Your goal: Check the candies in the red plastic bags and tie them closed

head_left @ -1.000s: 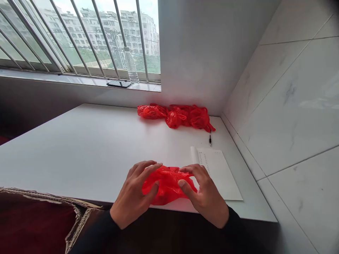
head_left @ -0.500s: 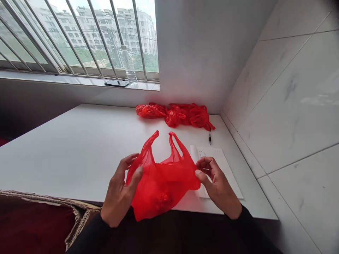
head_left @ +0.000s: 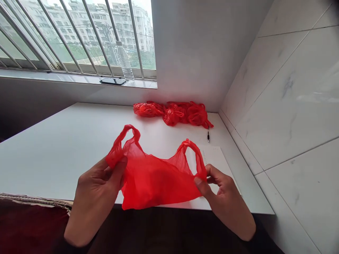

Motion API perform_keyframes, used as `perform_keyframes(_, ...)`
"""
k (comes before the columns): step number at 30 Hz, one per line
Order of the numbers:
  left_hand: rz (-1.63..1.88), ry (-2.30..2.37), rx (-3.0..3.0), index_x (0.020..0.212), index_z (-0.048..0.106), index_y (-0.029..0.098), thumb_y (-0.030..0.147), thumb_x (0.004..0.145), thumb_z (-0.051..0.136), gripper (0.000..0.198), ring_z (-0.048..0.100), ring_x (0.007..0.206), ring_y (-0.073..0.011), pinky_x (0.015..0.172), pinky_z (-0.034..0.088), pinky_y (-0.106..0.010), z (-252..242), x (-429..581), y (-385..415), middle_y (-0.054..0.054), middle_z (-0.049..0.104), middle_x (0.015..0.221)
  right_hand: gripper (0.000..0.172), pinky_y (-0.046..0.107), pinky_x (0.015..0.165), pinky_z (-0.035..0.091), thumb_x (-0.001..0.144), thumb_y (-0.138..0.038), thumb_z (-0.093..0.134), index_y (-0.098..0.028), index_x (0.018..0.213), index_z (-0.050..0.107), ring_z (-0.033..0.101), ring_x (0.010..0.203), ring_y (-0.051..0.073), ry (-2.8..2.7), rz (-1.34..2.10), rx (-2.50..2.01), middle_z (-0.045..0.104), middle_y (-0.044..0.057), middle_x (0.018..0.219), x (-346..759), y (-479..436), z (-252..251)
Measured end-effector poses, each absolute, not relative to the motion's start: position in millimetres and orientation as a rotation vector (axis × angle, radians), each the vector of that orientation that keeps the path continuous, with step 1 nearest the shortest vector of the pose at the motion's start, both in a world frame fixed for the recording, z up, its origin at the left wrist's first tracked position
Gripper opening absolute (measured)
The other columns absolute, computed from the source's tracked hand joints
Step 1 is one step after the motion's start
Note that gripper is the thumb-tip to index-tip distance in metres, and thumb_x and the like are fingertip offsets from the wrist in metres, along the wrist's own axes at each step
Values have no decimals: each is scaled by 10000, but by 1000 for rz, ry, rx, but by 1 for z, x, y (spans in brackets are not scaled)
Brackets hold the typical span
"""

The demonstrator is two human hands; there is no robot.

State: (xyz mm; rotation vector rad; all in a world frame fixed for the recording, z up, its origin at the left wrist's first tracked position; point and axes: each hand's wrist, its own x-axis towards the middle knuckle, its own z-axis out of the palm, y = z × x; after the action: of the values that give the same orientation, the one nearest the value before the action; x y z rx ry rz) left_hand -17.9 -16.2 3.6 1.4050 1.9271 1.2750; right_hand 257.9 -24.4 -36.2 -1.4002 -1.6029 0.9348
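Note:
A thin red plastic bag is stretched between my two hands at the table's front edge, its two loop handles standing up. My left hand pinches the bag's left side below the handle, thumb in front. At the right side, my right hand grips the bag between thumb and fingers under the other handle. A darker patch shows through the middle of the bag; what makes it cannot be made out. The bag partly covers a sheet of paper with writing on it.
Several bunched red plastic bags lie along the back of the white table. A black pen lies in front of them. On the window sill are a clear bottle and a phone. Cardboard borders the front left.
My hands have moved apart, the left one further left, spreading the bag wider. Both hands have closed on its sides, and its handles now stand further apart.

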Motion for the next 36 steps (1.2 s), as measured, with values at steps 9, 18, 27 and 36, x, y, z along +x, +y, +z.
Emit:
perform_keyframes(9, 1188, 1817, 1568, 808, 572, 271, 605, 802, 686, 353, 589, 634, -169, 532, 475, -259, 18, 2, -24, 32, 637, 745, 357, 296, 538, 391, 1013, -472, 466, -241, 770, 590, 509, 634, 164, -1706, 864, -1343, 568, 4, 695, 247, -39, -26)
perform_keyframes(18, 1322, 1649, 1462, 1213, 578, 352, 414, 758, 721, 481, 692, 710, -191, 625, 589, -289, 18, 4, -18, 20, 717, 857, 105, 308, 725, 518, 899, -262, 585, -256, 800, 551, 619, 829, 188, -1571, 813, -1205, 634, 7, 874, 255, -40, -19)
perform_keyframes(27, 1368, 1840, 1110, 1152, 617, 339, 602, 732, 768, 518, 691, 616, -216, 507, 562, -278, 11, -10, -35, -5, 710, 764, 223, 333, 734, 528, 1003, -401, 489, -249, 907, 621, 627, 815, 186, -1351, 1014, -1239, 638, 14, 871, 258, -45, -10)
perform_keyframes(36, 1207, 1903, 1205, 863, 575, 263, 576, 707, 779, 405, 640, 586, -176, 482, 511, -220, 14, 7, -53, 37, 651, 694, 408, 353, 841, 578, 827, -89, 617, -323, 1161, 588, 663, 982, 207, -1391, 403, -886, 647, 19, 1028, 231, -60, 12)
